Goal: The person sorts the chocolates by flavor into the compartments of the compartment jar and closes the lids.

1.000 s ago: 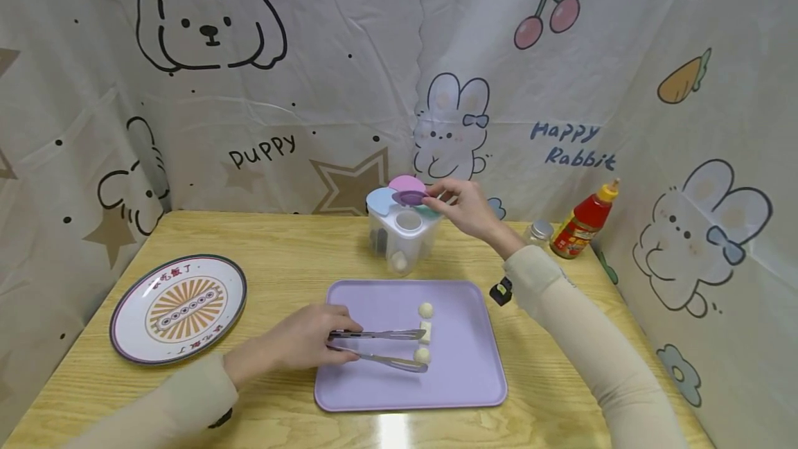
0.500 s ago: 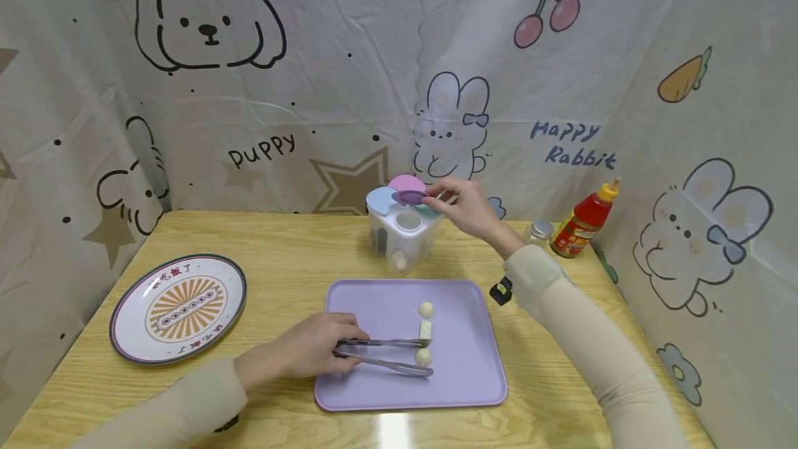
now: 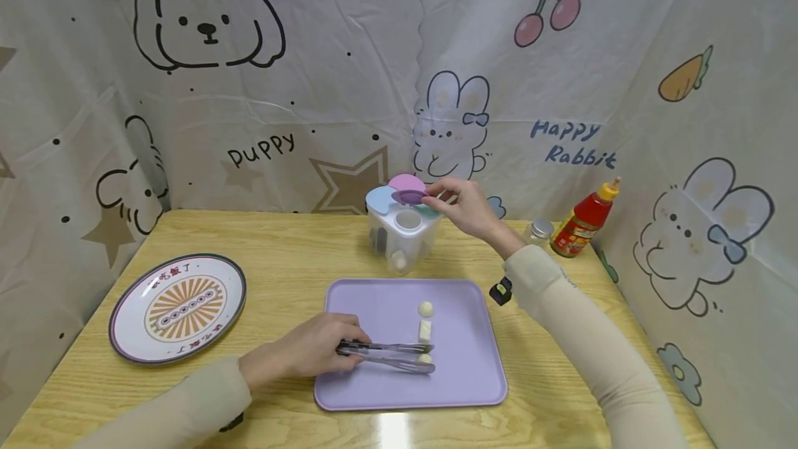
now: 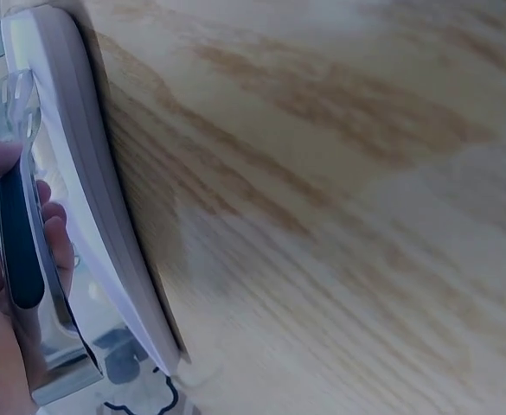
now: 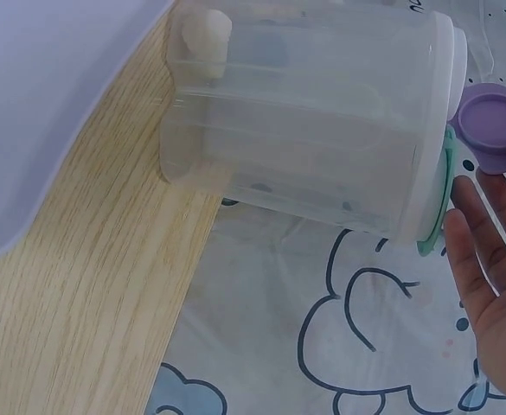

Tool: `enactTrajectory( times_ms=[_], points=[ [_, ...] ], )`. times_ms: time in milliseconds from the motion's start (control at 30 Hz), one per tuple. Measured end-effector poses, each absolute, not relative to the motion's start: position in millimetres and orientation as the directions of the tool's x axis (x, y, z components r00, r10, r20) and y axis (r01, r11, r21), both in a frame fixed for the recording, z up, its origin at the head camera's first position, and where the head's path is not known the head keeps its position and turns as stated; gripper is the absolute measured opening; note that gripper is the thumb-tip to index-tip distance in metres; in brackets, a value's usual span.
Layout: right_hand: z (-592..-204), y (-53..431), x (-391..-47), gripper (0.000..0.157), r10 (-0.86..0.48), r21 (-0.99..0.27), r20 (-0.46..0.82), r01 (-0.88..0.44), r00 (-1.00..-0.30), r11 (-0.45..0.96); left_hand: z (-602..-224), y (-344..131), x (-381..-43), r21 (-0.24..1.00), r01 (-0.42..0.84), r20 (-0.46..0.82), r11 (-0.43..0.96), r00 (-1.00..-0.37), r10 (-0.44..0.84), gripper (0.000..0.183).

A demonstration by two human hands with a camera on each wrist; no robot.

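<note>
Tongs (image 3: 399,348) with dark handles are gripped in my left hand (image 3: 324,345), low over the lavender tray (image 3: 464,366). Their two tips lie on either side of the nearest pale ball (image 3: 424,359), partly covering it. Behind it on the tray are a white block (image 3: 424,331) and another pale ball (image 3: 425,309). My right hand (image 3: 464,208) pinches a raised purple lid (image 3: 408,197) of the clear lidded container (image 5: 304,112), whose round opening shows below. In the right wrist view, a pale ball (image 5: 206,35) sits inside the container. The left wrist view shows fingers around the tongs (image 4: 19,242).
A patterned plate (image 3: 218,331) lies at the left of the wooden table (image 3: 280,262). At the back right stand a red sauce bottle (image 3: 582,224) and a small jar with a silver cap (image 3: 541,229). A printed curtain (image 3: 349,89) hangs close behind.
My left hand has brought the tongs toward me and slightly right, and their tips have drawn closer together around the nearest ball. My right hand and the lid have stayed put.
</note>
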State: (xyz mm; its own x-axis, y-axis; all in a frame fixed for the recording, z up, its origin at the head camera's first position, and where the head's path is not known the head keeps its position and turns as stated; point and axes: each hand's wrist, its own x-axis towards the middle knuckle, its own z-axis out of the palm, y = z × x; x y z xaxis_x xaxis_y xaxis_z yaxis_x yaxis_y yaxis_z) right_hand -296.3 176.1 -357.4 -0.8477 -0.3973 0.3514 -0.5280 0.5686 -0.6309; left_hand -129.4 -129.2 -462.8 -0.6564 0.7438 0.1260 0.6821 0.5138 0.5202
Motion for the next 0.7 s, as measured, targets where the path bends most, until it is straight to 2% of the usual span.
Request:
enactTrajectory(
  times_ms=[400, 700],
  points=[
    [-358, 177, -296, 0.016, -0.401, -0.627, 0.370, -0.543, -0.838, 0.558, -464, -136, -127, 0.537, 0.661, 0.141, 0.525, -0.684, 0.716, 0.021],
    [-359, 177, -297, 0.017, -0.402, -0.627, 0.367, -0.542, -0.839, 0.559, -458, -149, -128, 0.545, 0.668, 0.201, 0.507, -0.691, 0.694, 0.020]
  ],
)
